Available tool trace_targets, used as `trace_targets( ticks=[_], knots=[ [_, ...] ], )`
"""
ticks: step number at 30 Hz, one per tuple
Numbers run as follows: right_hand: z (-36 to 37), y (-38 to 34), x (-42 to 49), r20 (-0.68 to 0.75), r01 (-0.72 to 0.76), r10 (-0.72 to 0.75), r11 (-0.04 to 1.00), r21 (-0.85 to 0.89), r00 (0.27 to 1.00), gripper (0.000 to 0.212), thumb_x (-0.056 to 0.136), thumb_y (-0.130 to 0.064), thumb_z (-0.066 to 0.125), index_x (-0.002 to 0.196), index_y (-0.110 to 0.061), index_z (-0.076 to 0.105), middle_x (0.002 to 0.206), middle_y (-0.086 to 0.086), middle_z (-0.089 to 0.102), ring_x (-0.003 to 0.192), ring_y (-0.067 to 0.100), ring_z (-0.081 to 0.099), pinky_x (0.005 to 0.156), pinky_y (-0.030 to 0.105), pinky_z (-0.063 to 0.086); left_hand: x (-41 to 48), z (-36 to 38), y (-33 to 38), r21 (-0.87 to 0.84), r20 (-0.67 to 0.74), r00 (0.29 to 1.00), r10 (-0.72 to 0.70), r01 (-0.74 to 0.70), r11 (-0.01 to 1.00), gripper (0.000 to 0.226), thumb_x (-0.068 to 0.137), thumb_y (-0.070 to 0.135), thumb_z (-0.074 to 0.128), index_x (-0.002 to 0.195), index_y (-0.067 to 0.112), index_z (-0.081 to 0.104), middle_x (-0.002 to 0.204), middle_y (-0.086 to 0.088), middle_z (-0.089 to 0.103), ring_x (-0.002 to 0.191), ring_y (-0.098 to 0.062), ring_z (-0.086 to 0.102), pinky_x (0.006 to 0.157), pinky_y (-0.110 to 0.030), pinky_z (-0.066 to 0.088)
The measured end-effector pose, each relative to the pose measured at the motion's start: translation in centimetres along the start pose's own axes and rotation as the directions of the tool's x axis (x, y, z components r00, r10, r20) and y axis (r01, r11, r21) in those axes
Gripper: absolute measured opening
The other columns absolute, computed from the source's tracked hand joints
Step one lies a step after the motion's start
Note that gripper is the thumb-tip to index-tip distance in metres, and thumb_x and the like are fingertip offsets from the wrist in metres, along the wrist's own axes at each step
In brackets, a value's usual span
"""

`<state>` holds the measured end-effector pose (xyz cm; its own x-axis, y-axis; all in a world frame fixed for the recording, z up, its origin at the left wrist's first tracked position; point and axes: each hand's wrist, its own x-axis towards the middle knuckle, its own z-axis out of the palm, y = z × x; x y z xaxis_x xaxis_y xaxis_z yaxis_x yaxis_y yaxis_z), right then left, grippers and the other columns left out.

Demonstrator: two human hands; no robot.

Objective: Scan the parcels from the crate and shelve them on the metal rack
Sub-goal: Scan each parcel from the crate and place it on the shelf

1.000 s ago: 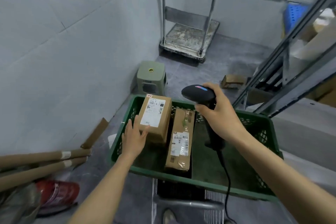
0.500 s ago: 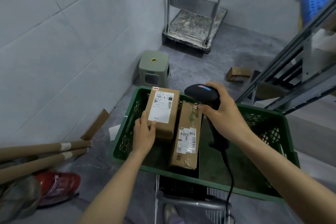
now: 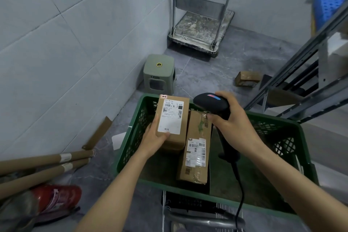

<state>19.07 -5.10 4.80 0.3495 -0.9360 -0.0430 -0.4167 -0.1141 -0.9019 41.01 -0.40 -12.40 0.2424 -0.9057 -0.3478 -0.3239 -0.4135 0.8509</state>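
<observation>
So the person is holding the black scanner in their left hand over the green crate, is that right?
Not quite. The head view shows the black scanner in the right hand, over the green crate as you say. The left hand grips a parcel.

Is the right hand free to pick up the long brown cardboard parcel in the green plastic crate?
Probably not yet: the right hand grips a black handheld scanner. The long brown cardboard parcel lies uncovered near it in the green plastic crate, so only the full hand stands in the way.
</observation>
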Motion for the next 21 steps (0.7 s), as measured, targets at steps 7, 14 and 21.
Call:
trace_targets(
  ticks=[7, 14, 21],
  knots=[
    [0.5, 0.1, 0.6, -0.005, -0.007, 0.007, 1.000, 0.017, 1.000, 0.052, 0.088, -0.003, 0.064, 0.103, -0.049, 0.044, 0.097, -0.023, 0.057, 0.087, -0.015, 0.056, 0.068, 0.002, 0.044, 0.5, -0.6, 0.4, -0.062, 0.049, 0.998, -0.049, 0.052, 0.997, 0.081, 0.090, 0.025, 0.064, 0.144, 0.052, 0.009, 0.147, 0.003, 0.036, 0.133, -0.025, 0.038, 0.095, -0.055, 0.048],
    [0.5, 0.4, 1.1, -0.002, -0.032, 0.032, 0.999, 0.022, 0.999, 0.049, 0.088, -0.005, 0.064, 0.115, -0.041, 0.044, 0.099, -0.021, 0.057, 0.087, -0.016, 0.055, 0.069, 0.002, 0.045, 0.5, -0.1, 0.5, -0.066, -0.023, 0.998, -0.057, 0.055, 0.996, 0.077, 0.088, 0.036, 0.064, 0.140, 0.058, 0.011, 0.147, 0.003, 0.036, 0.133, -0.025, 0.039, 0.098, -0.057, 0.045],
    [0.7, 0.4, 1.6, -0.016, -0.034, 0.034, 0.999, 0.029, 0.999, 0.053, 0.088, -0.005, 0.065, 0.105, -0.051, 0.043, 0.101, -0.024, 0.056, 0.089, -0.019, 0.054, 0.068, 0.000, 0.042, 0.7, -0.6, 0.8, -0.152, 0.052, 0.994, -0.097, 0.104, 0.983, 0.076, 0.088, 0.027, 0.066, 0.132, 0.063, 0.015, 0.143, 0.004, 0.038, 0.130, -0.028, 0.041, 0.081, -0.049, 0.054]
  ],
)
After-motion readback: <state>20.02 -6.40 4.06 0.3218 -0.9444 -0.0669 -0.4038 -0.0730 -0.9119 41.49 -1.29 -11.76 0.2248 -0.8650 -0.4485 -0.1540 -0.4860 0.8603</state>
